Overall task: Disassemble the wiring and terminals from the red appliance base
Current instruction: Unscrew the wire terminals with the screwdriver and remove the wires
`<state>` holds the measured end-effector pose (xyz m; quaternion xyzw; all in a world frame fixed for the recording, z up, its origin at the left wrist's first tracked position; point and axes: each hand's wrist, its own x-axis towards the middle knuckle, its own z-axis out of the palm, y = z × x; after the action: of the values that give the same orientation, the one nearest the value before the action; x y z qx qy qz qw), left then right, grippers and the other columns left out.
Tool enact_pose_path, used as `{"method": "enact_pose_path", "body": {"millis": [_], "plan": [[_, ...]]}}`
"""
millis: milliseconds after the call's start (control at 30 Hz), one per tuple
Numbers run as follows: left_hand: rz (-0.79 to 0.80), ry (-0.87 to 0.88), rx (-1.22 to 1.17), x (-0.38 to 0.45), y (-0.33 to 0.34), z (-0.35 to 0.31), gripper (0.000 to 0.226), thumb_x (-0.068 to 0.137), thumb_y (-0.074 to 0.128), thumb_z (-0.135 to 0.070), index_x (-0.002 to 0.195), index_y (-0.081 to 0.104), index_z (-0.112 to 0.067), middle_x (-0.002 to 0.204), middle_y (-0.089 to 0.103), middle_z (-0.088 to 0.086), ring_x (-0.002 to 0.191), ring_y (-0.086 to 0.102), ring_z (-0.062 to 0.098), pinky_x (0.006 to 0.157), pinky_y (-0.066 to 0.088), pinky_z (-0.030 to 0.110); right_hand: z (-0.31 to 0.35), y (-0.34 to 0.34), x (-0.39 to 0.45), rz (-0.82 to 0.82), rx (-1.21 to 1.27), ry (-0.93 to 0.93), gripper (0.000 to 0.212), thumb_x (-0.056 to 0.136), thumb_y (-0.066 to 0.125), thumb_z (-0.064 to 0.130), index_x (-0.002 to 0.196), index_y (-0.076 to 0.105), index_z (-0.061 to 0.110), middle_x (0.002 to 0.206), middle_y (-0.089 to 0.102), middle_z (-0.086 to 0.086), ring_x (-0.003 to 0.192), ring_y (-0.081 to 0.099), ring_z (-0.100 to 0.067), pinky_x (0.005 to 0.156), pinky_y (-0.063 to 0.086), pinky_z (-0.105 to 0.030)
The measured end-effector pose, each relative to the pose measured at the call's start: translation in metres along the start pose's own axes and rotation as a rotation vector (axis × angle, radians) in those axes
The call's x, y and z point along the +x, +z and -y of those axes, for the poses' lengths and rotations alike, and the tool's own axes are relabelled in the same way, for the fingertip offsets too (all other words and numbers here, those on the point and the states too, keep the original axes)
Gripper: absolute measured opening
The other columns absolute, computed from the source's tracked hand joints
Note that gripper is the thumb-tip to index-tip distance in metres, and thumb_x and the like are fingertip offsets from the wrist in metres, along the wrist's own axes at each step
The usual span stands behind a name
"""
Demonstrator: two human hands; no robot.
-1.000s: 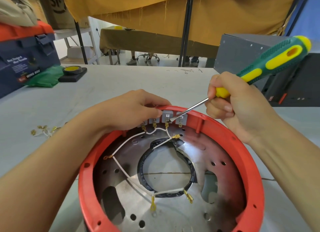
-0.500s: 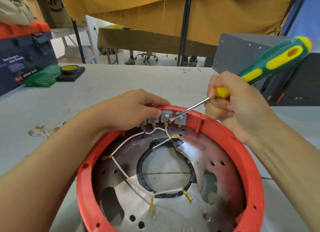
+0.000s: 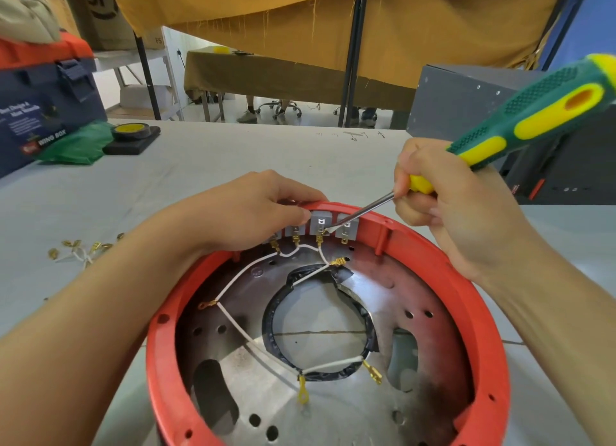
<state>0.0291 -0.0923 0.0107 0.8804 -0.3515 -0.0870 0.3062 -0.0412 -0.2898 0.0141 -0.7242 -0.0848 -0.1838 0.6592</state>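
Observation:
The red appliance base (image 3: 473, 299) lies open side up in front of me, a perforated metal plate inside it. White wires (image 3: 240, 332) with brass terminals run across the plate to a row of grey terminal blocks (image 3: 320, 224) on the far rim. My left hand (image 3: 253, 212) grips the far rim beside those blocks. My right hand (image 3: 446, 209) holds a green and yellow screwdriver (image 3: 533, 112); its flat tip sits at a brass terminal (image 3: 320, 238) under one grey block.
Loose brass terminals with short white wire (image 3: 80, 250) lie on the grey table at the left. A blue tool box (image 3: 43, 112), green cloth (image 3: 75, 145) and a tape roll (image 3: 130, 132) stand at the far left. A dark grey metal case (image 3: 466, 105) stands at the right.
Both hands and the screwdriver tip stay at the terminal blocks; only my viewpoint has shifted slightly.

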Motion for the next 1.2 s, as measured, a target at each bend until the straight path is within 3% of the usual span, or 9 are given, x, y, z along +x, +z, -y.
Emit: {"method": "enact_pose_path", "body": {"millis": [167, 267, 367, 700, 900, 1000, 1200], "plan": [[0.016, -0.007, -0.010, 0.0002, 0.0004, 0.0005, 0.039, 0.095, 0.051, -0.023, 0.092, 0.061, -0.061, 0.106, 0.070, -0.015, 0.102, 0.063, 0.012, 0.098, 0.044, 0.043, 0.0005, -0.0009, 0.0017, 0.010, 0.019, 0.039, 0.019, 0.069, 0.046, 0.014, 0.056, 0.039, 0.002, 0.038, 0.016, 0.006, 0.039, 0.012, -0.013, 0.041, 0.016, -0.017], [0.019, -0.016, -0.011, 0.0009, 0.0006, 0.0010, 0.034, 0.095, 0.050, -0.022, 0.103, 0.063, -0.053, 0.105, 0.070, -0.015, 0.100, 0.063, 0.011, 0.097, 0.045, 0.042, -0.0017, -0.0040, 0.0033, 0.008, 0.078, 0.090, 0.021, 0.071, 0.046, 0.014, 0.060, 0.040, -0.002, 0.038, 0.016, 0.005, 0.038, 0.012, -0.012, 0.041, 0.016, -0.018], [0.024, -0.020, -0.004, 0.0015, 0.0009, 0.0014, 0.032, 0.095, 0.050, -0.021, 0.111, 0.063, -0.046, 0.108, 0.069, -0.014, 0.103, 0.062, 0.012, 0.099, 0.044, 0.042, -0.0044, -0.0068, 0.0050, -0.002, 0.138, 0.144, 0.023, 0.081, 0.044, 0.011, 0.059, 0.040, 0.007, 0.037, 0.017, 0.006, 0.037, 0.012, -0.011, 0.042, 0.014, -0.020], [0.014, -0.019, 0.002, 0.0016, 0.0015, -0.0004, 0.032, 0.095, 0.051, -0.021, 0.105, 0.064, -0.049, 0.106, 0.070, -0.011, 0.100, 0.063, 0.015, 0.097, 0.045, 0.043, 0.0002, -0.0055, 0.0060, -0.031, 0.145, 0.206, 0.029, 0.086, 0.040, 0.006, 0.057, 0.038, 0.008, 0.038, 0.014, 0.004, 0.037, 0.011, -0.012, 0.042, 0.014, -0.020], [0.005, -0.018, 0.002, 0.0021, 0.0015, -0.0008, 0.035, 0.094, 0.052, -0.022, 0.099, 0.060, -0.055, 0.109, 0.068, -0.019, 0.103, 0.060, 0.005, 0.101, 0.043, 0.036, 0.0028, -0.0059, 0.0064, -0.022, 0.161, 0.249, 0.027, 0.084, 0.039, 0.007, 0.058, 0.036, 0.009, 0.038, 0.013, 0.004, 0.036, 0.010, -0.011, 0.041, 0.015, -0.019], [-0.005, -0.024, -0.016, 0.0033, 0.0021, 0.0003, 0.032, 0.094, 0.053, -0.019, 0.112, 0.064, -0.043, 0.112, 0.066, -0.019, 0.106, 0.059, 0.002, 0.103, 0.040, 0.033, 0.0023, -0.0035, 0.0062, -0.011, 0.172, 0.316, 0.029, 0.082, 0.042, 0.010, 0.054, 0.038, 0.008, 0.034, 0.017, 0.005, 0.033, 0.011, -0.010, 0.044, 0.011, -0.021], [-0.012, -0.028, -0.004, 0.0041, 0.0025, 0.0018, 0.032, 0.094, 0.052, -0.020, 0.119, 0.062, -0.038, 0.115, 0.064, -0.021, 0.107, 0.057, 0.000, 0.097, 0.039, 0.022, 0.0027, -0.0006, 0.0003, -0.015, 0.143, 0.199, 0.025, 0.075, 0.049, 0.014, 0.053, 0.040, 0.007, 0.036, 0.017, 0.007, 0.035, 0.012, -0.009, 0.041, 0.015, -0.017]]}}
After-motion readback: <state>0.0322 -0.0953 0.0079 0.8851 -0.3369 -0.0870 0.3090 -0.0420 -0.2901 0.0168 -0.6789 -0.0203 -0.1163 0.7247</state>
